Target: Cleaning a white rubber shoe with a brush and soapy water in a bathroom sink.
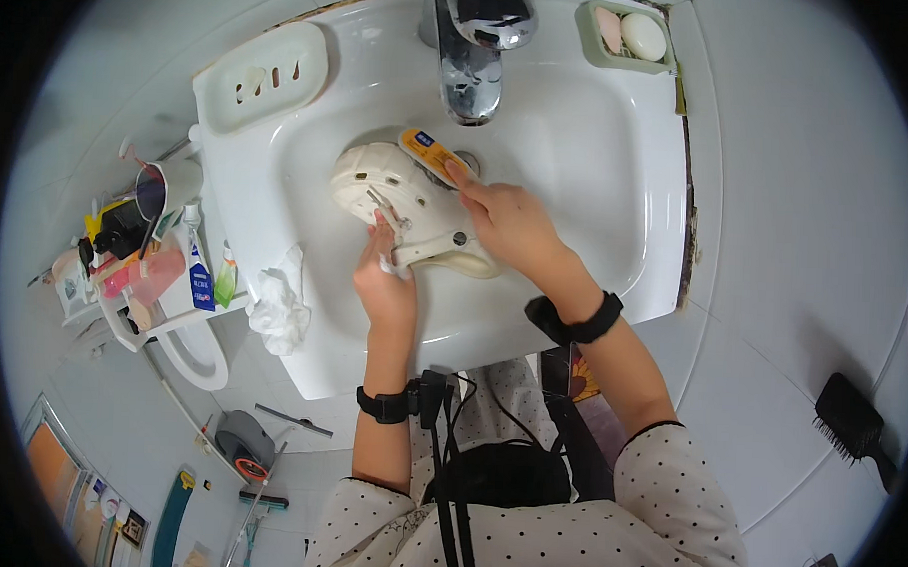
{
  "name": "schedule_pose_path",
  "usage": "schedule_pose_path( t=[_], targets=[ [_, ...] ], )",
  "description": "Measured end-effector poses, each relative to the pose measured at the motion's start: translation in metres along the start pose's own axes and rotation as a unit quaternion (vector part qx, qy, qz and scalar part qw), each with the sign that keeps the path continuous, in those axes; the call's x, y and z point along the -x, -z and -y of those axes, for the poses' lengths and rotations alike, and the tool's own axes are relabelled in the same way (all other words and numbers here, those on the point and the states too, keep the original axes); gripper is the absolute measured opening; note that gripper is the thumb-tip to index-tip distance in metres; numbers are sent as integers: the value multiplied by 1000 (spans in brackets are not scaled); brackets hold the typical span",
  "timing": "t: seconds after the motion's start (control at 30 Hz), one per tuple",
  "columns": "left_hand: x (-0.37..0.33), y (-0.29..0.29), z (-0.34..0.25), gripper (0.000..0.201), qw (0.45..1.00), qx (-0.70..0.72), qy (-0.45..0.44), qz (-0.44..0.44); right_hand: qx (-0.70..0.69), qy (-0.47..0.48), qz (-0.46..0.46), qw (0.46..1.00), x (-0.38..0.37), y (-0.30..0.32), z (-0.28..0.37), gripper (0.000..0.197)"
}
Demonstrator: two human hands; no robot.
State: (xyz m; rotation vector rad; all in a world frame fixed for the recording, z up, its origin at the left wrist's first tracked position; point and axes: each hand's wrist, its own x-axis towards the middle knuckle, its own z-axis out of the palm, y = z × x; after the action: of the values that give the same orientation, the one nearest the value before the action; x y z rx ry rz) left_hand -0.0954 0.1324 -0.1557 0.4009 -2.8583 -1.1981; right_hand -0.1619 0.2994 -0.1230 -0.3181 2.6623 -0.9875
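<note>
A cream-white clog (429,205) with small holes and a heel strap lies on its side in the white sink (588,178). My left hand (386,286) grips it near the strap, with thumb and fingers closed on the edge of its opening. A bit of white foam clings by those fingers. In my right hand (516,228) is an oblong yellow-orange brush (429,153), pressed along the clog's far upper side with the forefinger stretched over its back. Its bristles are hidden underneath. The drain (468,164) shows partly behind the brush and my right hand.
A chrome faucet (469,74) overhangs the basin from the back. Soap dishes stand at the back left (261,77) and back right (625,38). A crumpled white cloth (279,302) rests on the left rim, beside a rack of toiletries (160,263). At right lies a black hairbrush (849,417).
</note>
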Motion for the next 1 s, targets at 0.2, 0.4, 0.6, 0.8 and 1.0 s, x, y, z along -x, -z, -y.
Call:
schedule_pose_path(
  t=[0.2, 0.4, 0.6, 0.8, 1.0],
  targets=[
    [-1, 12, -1, 43, 1000, -18, 15, 10, 4, -26, 46, 999, 77, 19, -19, 39],
    [2, 2, 3, 44, 999, 11, 32, -7, -42, 72, -14, 996, 37, -6, -9, 41],
    [3, 10, 3, 49, 1000, 11, 1, -1, 11, -124, 46, 991, 123, 21, -24, 41],
    [-1, 0, -3, 50, 1000, 1, -22, 3, 24, -46, -71, 996, 93, 4, -28, 45],
    [3, 10, 4, 52, 1000, -23, -20, -3, 2, -126, 45, 991, 115, 9, -10, 39]
  ],
)
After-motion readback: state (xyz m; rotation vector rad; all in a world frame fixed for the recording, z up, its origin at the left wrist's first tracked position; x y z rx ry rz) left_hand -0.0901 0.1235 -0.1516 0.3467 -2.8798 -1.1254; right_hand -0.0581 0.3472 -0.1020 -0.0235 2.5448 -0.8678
